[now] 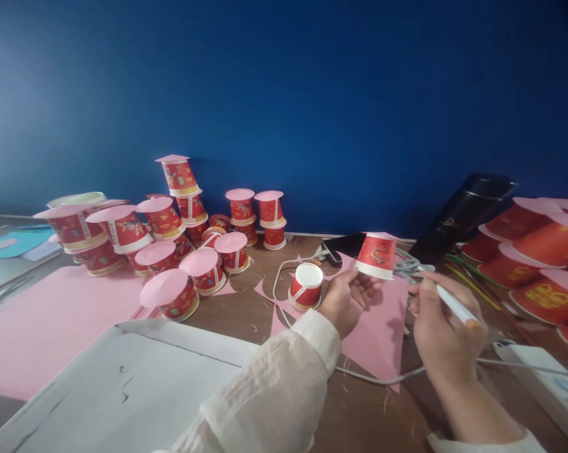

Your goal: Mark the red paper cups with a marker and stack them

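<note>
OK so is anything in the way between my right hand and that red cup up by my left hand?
Nothing visible blocks the right hand, which holds a white pen, from the raised red cup by the left hand. The coiled cable shows between them in the picture but seems to lie farther back.

A red, printed paper cup (pixel 377 258) topped with flat pink paper (pixel 382 236) is rim-down at the left hand's (pixel 347 302) fingertips, and a white, orange-ended, pen-like stick (pixel 455 306) slants in the right hand (pixel 446 330).
</note>
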{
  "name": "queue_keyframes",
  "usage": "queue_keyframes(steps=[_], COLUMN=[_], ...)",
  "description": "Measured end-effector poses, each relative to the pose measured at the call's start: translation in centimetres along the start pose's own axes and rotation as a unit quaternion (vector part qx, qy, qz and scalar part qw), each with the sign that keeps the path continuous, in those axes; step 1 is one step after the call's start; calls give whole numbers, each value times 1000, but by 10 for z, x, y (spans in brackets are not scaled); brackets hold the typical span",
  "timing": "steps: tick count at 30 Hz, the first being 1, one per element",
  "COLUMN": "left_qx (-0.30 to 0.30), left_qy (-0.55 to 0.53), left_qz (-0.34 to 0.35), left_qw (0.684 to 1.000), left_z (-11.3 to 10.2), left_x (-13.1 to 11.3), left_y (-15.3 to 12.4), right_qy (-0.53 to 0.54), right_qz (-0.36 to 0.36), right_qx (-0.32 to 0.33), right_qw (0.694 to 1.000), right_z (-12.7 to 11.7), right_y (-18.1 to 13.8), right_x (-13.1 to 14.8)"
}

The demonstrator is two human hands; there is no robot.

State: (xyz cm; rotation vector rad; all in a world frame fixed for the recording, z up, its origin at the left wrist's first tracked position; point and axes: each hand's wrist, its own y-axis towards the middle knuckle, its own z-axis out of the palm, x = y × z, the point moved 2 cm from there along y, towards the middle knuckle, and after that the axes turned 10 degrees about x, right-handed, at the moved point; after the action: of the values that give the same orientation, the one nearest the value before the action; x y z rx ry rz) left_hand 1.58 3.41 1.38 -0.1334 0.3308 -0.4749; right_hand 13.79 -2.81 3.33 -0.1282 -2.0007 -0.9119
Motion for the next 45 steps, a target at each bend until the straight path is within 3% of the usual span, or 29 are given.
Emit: queue_keyframes(steps=[4, 7, 11, 14, 17, 21, 26, 29, 34, 38, 41, 45], left_qx=[35, 63, 70, 61, 102, 185, 208, 199, 133, 116, 118, 145], left_qy=[-13, 8, 33, 47, 71, 130, 173, 169, 123, 132, 145, 153], left_qz=[-14, -25, -47, -67, -52, -47, -55, -35, 14, 43, 45, 52], left_qw=[999, 998, 996, 995, 991, 973, 961, 965, 983, 984, 981, 976], left_z=[1, 1, 0, -1, 0, 0, -7, -9, -11, -12, -11, -8], left_x=[1, 2, 3, 4, 5, 9, 13, 12, 9, 7, 7, 9], left_y=[-2, -3, -3, -4, -7, -8, -3, 0, 2, 2, 2, 1], right_qy=[181, 288, 429, 455, 466, 460, 417, 360, 239, 69, -23, -55], right_qz=[218, 298, 341, 346, 350, 328, 272, 249, 186, 21, -121, -170], right_qx=[36, 63, 27, 28, 26, 23, 32, 33, 4, 45, 65, 92], right_qw=[958, 908, 836, 820, 812, 825, 866, 898, 953, 996, 990, 980], right_z=[10, 18, 20, 20, 20, 22, 24, 23, 13, 5, 5, 7], right_y=[3, 5, 9, 12, 13, 14, 10, 7, 3, -1, -6, -5], right_x=[-12, -12, -14, -22, -32, -41, -41, -39, -28, -5, 10, 13])
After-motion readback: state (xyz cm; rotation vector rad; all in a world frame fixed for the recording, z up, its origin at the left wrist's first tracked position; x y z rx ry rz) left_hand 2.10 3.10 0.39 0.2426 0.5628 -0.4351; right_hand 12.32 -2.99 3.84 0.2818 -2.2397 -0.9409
